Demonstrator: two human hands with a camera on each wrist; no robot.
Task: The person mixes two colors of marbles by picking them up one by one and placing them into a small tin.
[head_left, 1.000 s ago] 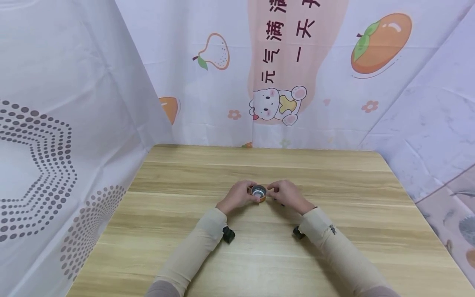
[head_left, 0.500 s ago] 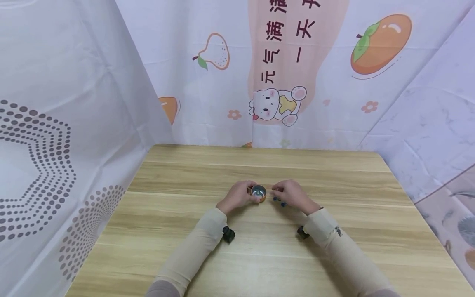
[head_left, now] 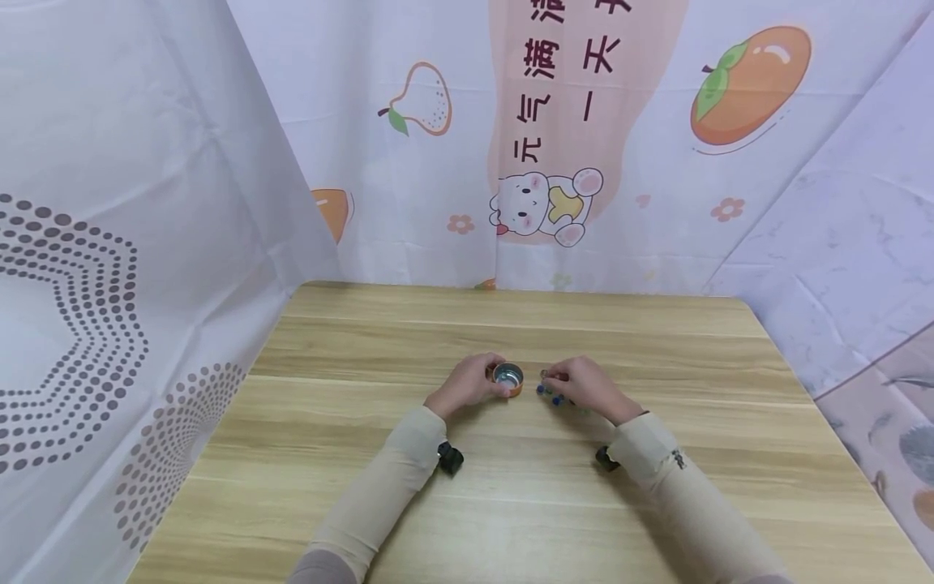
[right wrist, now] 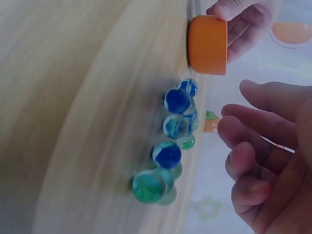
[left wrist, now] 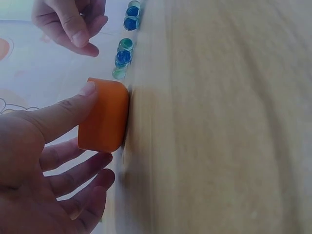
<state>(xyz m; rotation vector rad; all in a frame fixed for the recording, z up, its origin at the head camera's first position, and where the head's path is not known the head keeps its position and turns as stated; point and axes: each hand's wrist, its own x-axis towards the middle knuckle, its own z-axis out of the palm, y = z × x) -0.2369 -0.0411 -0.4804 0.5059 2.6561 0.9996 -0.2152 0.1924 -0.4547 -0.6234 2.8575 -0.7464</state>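
Observation:
My left hand (head_left: 469, 384) holds a small round orange cup (left wrist: 103, 114) with a silvery inside, thumb on the near side and fingers round the far side. The cup stands upright on the wooden table. Just right of it, several glass marbles (right wrist: 166, 155), blue, green and clear, lie in a loose cluster. Above the marbles hovers my right hand (head_left: 586, 389), fingers loosely bent. In the right wrist view its thumb (right wrist: 268, 100) stands apart from the fingertips, with nothing between them.
The wooden table (head_left: 365, 341) reaches back to a printed white curtain (head_left: 416, 178). Another patterned curtain (head_left: 182, 243) hangs along the left side. A small black camera (head_left: 451, 459) sits at the left wrist.
My right hand has drawn away from the cup's rim toward the right and now hovers over the marbles, uncovering more of them. The left hand and cup have stayed put.

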